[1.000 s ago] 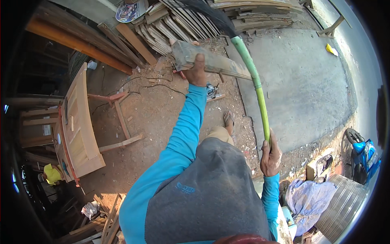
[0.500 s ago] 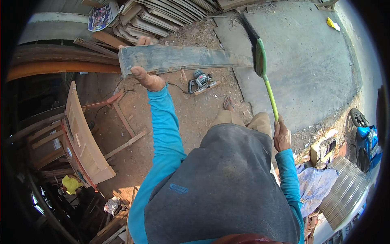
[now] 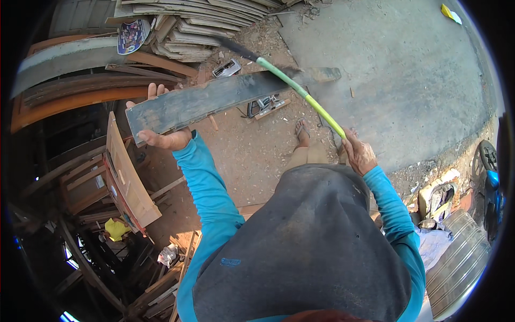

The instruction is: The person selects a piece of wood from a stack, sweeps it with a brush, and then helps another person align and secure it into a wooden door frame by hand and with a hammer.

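Observation:
A long dark weathered wooden board stretches out in front of me, its near left end resting in my left hand. The thumb lies along the front edge and the fingers come up behind the far edge. My right hand is wrapped round the yellow-green handle of a broom. The broom crosses above the board, and its dark bristles point to the far left, partly blurred. The board's far right end reaches over the grey concrete slab.
On the dirt floor beyond the board lie a corded power tool and a grey metal tool. Stacked planks stand at the back. Wooden panels and frames crowd the left. A ribbed metal drum and a blue motorbike are at right.
The broom has swung left from the board's far right end, across the board. My left hand and its end of the board have shifted left and nearer; my right hand moved slightly up and left.

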`<state>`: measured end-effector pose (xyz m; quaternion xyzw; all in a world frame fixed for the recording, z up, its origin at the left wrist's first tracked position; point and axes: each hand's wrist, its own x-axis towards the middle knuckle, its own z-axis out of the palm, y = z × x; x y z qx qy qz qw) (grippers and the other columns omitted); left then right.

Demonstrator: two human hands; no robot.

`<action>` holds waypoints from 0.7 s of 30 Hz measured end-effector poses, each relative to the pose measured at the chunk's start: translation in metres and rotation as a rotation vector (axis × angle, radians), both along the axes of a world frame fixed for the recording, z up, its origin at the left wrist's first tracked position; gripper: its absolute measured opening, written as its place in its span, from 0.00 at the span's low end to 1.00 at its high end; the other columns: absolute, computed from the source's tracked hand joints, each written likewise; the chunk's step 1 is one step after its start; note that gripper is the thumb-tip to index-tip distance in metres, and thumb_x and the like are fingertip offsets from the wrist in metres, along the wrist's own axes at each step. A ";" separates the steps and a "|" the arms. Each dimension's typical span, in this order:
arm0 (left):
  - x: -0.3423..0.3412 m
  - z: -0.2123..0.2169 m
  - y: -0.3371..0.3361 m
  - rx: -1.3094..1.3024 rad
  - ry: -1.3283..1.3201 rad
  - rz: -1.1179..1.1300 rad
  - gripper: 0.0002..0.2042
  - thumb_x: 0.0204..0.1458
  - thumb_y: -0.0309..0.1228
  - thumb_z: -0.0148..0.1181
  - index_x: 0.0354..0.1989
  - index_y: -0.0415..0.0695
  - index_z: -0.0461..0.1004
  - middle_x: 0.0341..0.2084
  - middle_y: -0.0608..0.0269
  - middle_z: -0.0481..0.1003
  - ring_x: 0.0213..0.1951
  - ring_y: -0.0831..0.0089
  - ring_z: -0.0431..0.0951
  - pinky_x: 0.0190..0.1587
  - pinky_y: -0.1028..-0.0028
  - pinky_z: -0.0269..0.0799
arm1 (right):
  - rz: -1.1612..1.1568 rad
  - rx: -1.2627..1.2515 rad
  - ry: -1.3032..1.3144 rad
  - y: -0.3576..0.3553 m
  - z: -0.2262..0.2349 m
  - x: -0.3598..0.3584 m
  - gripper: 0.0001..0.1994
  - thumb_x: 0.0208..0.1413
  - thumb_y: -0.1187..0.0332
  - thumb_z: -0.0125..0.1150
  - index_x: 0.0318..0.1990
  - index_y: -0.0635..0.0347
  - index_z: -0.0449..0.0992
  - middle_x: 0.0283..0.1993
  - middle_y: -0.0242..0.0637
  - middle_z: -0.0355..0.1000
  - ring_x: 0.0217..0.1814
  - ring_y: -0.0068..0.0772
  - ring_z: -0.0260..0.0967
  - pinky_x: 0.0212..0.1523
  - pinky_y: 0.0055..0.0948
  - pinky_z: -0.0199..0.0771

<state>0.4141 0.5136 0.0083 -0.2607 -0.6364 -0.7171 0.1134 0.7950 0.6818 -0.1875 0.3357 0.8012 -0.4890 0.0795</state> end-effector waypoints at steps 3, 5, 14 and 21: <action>0.015 0.000 0.001 -0.008 0.008 0.075 0.51 0.49 0.74 0.43 0.72 0.47 0.47 0.57 0.34 0.67 0.55 0.47 0.73 0.55 0.49 0.74 | 0.138 0.349 0.113 0.000 -0.050 0.026 0.21 0.67 0.58 0.47 0.64 0.54 0.67 0.48 0.61 0.74 0.52 0.64 0.70 0.51 0.52 0.71; 0.023 0.006 0.008 -0.031 0.004 0.081 0.49 0.49 0.73 0.43 0.72 0.47 0.49 0.57 0.35 0.67 0.55 0.46 0.73 0.56 0.48 0.73 | 0.022 0.067 -0.143 0.024 -0.133 0.032 0.22 0.67 0.59 0.49 0.65 0.54 0.65 0.49 0.60 0.74 0.54 0.64 0.70 0.54 0.52 0.71; 0.019 -0.006 -0.018 -0.037 -0.057 0.094 0.48 0.51 0.69 0.44 0.72 0.47 0.48 0.56 0.36 0.68 0.56 0.47 0.72 0.55 0.49 0.75 | -0.464 -0.285 -0.202 0.072 -0.092 0.077 0.22 0.67 0.57 0.45 0.65 0.54 0.65 0.47 0.58 0.75 0.50 0.64 0.72 0.49 0.54 0.72; -0.023 -0.023 -0.038 0.065 -0.106 0.054 0.43 0.50 0.66 0.51 0.64 0.42 0.59 0.52 0.38 0.72 0.53 0.48 0.75 0.56 0.49 0.75 | -0.266 0.022 -0.192 0.007 -0.058 0.097 0.23 0.68 0.58 0.45 0.68 0.47 0.61 0.51 0.58 0.73 0.48 0.66 0.71 0.46 0.55 0.72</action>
